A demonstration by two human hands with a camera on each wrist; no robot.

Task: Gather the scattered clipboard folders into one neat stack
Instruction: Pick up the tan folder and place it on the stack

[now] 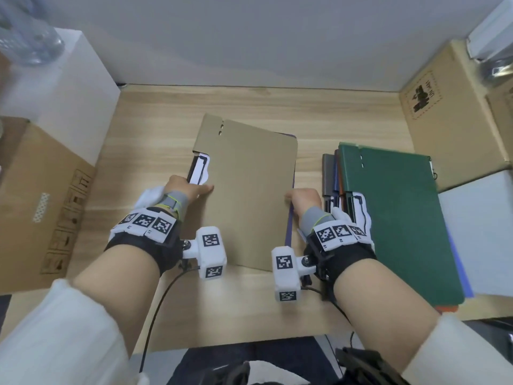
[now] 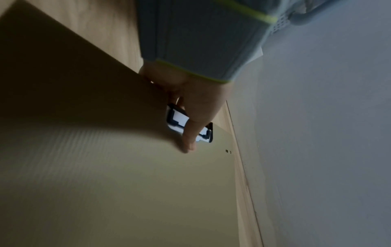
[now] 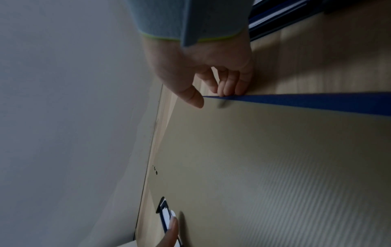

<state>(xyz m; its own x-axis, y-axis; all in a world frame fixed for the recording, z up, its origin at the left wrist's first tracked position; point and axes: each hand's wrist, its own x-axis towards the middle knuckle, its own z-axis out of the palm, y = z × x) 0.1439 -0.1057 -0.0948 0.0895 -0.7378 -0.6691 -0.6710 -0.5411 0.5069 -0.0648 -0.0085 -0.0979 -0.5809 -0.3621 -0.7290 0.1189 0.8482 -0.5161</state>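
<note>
A tan clipboard folder (image 1: 247, 190) lies in the middle of the wooden table (image 1: 155, 129), on top of a blue-purple folder whose edge (image 1: 289, 229) shows along its right side. My left hand (image 1: 201, 188) grips the tan folder's left edge beside its white clip (image 1: 200, 170), thumb on top (image 2: 187, 140). My right hand (image 1: 293, 197) pinches the right edge, thumb on the tan cover and fingers (image 3: 230, 86) curled at the blue edge (image 3: 306, 102). To the right sits a stack of folders with a green one (image 1: 397, 218) on top.
Cardboard boxes stand at the left (image 1: 41, 207) and back right (image 1: 444, 120). A white box (image 1: 69, 87) is at the back left and a white sheet or box (image 1: 477, 232) lies right of the stack. A grey wall closes the back.
</note>
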